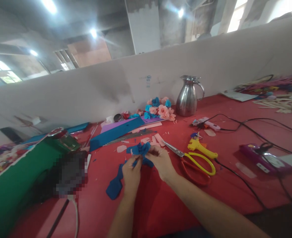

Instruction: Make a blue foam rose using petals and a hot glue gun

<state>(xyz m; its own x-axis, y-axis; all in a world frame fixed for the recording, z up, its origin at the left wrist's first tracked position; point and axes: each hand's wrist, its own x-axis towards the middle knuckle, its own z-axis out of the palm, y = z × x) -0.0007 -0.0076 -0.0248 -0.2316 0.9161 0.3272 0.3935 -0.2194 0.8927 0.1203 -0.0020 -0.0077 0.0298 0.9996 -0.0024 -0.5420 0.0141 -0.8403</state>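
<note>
Both hands meet at a blue paper flower over the red table. My left hand pinches its lower part, fingers closed. At the flower's right side, my right hand has thumb and fingers pressed together on the blue paper. A strip of cut blue paper trails down to the left of my left hand. Just right of my right hand lie scissors with one yellow and one red handle loop. Small pink paper pieces are scattered beyond the hands.
Finished pink and blue paper flowers sit by the wall, beside a steel jug. On the right are a yellow glue gun, a pink glue gun, cords and a purple power strip. A green box stands left.
</note>
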